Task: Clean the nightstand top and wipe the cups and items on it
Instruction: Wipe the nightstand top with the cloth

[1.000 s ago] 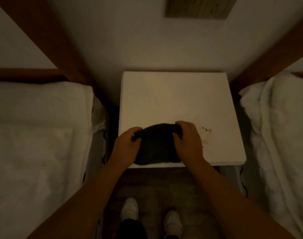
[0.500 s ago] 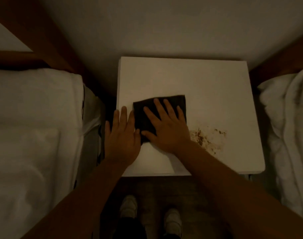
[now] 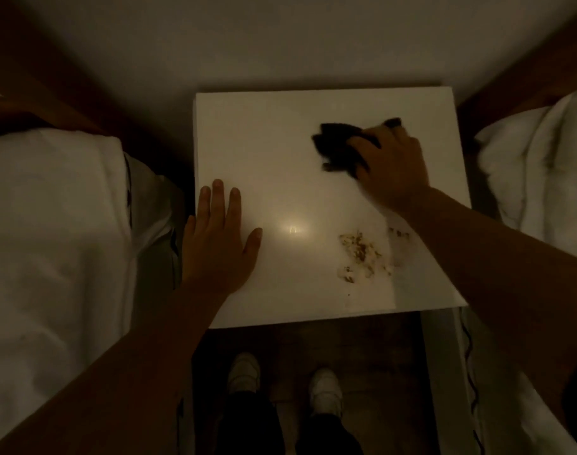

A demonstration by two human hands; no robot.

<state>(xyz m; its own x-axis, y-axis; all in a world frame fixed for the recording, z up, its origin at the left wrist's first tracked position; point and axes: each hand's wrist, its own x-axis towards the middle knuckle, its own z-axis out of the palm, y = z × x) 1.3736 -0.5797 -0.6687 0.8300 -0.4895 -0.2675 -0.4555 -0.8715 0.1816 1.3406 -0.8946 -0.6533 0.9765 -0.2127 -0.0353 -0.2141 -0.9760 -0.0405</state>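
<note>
Both hands were on the white desk [image 3: 280,142]. Nearest me, my left hand [image 3: 218,244] lay flat with fingers straight near the left edge, holding nothing. Brown crumbs [image 3: 362,254] were smeared on the near right part. Farther back, my right hand [image 3: 392,165] clutched a dark cloth [image 3: 336,146], pressing it to the far right area. White beds [image 3: 50,224] flanked both sides. I made out no containers or writing.

My white nightstand top [image 3: 280,136] stands between two white-sheeted beds. On it my left hand [image 3: 216,239] lies flat by the left edge, my right hand [image 3: 390,169] presses a dark cloth [image 3: 338,146] near the far right corner, and brown crumbs [image 3: 361,252] lie scattered front right.
</note>
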